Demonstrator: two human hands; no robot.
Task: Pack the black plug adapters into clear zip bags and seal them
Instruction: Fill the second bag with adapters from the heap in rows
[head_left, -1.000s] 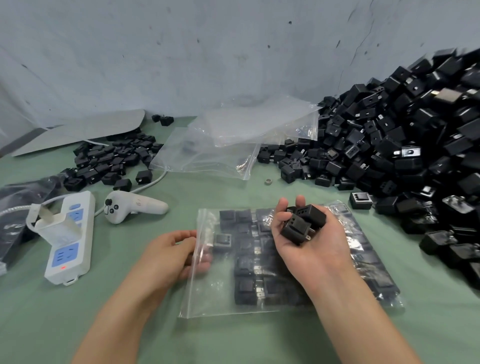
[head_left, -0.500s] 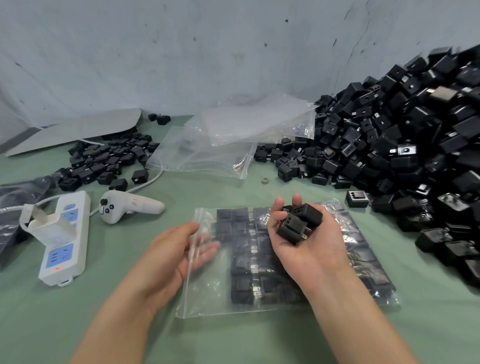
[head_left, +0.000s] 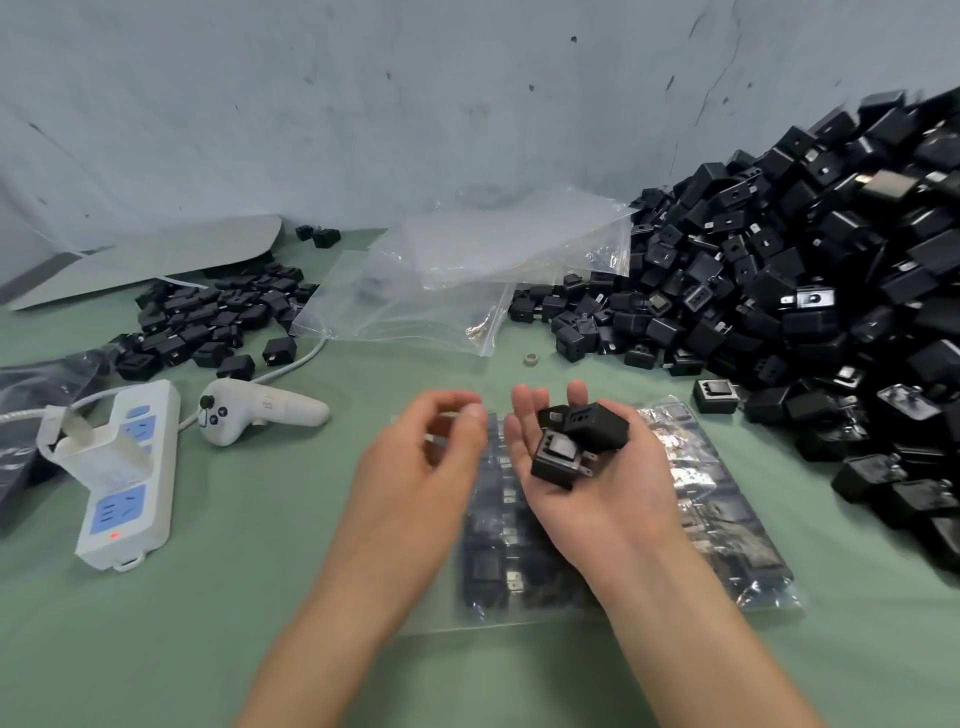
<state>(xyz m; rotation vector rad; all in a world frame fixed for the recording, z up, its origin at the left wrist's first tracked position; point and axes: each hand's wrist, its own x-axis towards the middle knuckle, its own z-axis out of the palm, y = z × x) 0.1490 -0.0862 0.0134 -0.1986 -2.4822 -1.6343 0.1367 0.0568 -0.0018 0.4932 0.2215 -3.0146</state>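
Observation:
A clear zip bag lies flat on the green table, filled with rows of black plug adapters. Above it my right hand is palm up and cups a few black plug adapters. My left hand hovers just left of them, over the bag's left end, its fingers loosely curled and holding nothing; it is blurred. A big pile of black adapters rises at the right against the wall.
Empty clear bags lie at the back centre. A smaller heap of adapters sits at the left. A white power strip and a white controller lie left of my hands. One loose adapter rests beside the bag.
My left hand let go of the bag's open left end, lifted and moved right toward the adapters in my right hand. My right hand stayed over the bag with its adapters.

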